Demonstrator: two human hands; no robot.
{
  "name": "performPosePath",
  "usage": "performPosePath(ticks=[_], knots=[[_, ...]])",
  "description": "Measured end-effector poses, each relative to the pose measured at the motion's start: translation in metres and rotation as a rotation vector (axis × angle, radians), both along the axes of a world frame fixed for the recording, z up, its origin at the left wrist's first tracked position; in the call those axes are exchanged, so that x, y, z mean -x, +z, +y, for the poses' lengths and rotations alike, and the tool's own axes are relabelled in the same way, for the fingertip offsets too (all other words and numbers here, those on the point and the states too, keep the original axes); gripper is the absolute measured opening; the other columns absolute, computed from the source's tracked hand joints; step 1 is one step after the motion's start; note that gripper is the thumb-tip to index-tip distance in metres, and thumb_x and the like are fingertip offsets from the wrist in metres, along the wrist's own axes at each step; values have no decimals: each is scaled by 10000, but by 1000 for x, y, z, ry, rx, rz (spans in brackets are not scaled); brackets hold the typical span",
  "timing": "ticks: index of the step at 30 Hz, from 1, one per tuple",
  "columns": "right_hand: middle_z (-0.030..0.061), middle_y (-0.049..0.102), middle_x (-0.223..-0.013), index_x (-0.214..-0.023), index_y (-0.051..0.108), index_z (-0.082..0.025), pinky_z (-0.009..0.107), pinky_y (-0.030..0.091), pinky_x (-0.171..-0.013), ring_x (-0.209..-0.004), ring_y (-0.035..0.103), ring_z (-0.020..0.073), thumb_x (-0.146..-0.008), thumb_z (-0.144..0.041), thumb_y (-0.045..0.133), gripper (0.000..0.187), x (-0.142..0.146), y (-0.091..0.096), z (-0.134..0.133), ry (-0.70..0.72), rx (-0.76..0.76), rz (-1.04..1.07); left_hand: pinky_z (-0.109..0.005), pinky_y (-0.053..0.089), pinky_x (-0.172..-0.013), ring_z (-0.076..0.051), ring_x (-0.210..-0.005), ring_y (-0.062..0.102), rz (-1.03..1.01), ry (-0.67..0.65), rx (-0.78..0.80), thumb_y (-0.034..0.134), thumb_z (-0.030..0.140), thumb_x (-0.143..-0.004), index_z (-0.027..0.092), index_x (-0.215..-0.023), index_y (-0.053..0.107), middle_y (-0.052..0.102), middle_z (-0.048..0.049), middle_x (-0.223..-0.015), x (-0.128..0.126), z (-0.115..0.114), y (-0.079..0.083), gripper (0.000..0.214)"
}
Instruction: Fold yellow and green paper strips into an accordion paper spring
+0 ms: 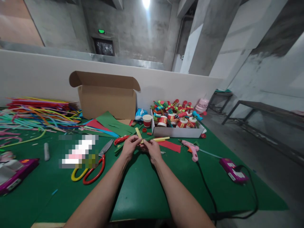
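Observation:
Close together over the middle of the table, both my hands pinch a yellow paper strip. My left hand closes its fingers on the strip from the left side. From the right, my right hand grips its lower end between thumb and fingers. Dark green strips lie close around my hands, partly hidden by them. Just beyond are more yellow strips and a flat red piece of paper. Red-handled scissors rest next to my left hand, their blades mostly covered.
Large scissors with red and yellow handles lie at left. A pink glue gun trails a black cord to a purple power strip. Behind stand a box of crafted cups, a paper cup, a cardboard box and pipe cleaners.

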State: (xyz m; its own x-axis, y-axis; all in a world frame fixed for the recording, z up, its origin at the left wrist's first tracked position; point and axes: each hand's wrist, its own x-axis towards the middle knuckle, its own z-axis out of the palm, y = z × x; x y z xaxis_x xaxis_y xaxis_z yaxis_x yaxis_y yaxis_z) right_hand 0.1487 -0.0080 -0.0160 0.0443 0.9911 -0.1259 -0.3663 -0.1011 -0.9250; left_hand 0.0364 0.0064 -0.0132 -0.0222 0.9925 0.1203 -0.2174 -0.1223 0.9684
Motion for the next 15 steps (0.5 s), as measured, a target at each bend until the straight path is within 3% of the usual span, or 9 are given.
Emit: performPosePath(ticks=[15], knots=[[6,647,-551,-678,614,-157,234,499,-522,-476,589,112,-567,-390,754,293,0,-2,2,1,26,41,-206,335,-509,-86,-504,435,-7,11,4,757,427,-519,159,-557,557,502,35,-521,-1,0,2,337]])
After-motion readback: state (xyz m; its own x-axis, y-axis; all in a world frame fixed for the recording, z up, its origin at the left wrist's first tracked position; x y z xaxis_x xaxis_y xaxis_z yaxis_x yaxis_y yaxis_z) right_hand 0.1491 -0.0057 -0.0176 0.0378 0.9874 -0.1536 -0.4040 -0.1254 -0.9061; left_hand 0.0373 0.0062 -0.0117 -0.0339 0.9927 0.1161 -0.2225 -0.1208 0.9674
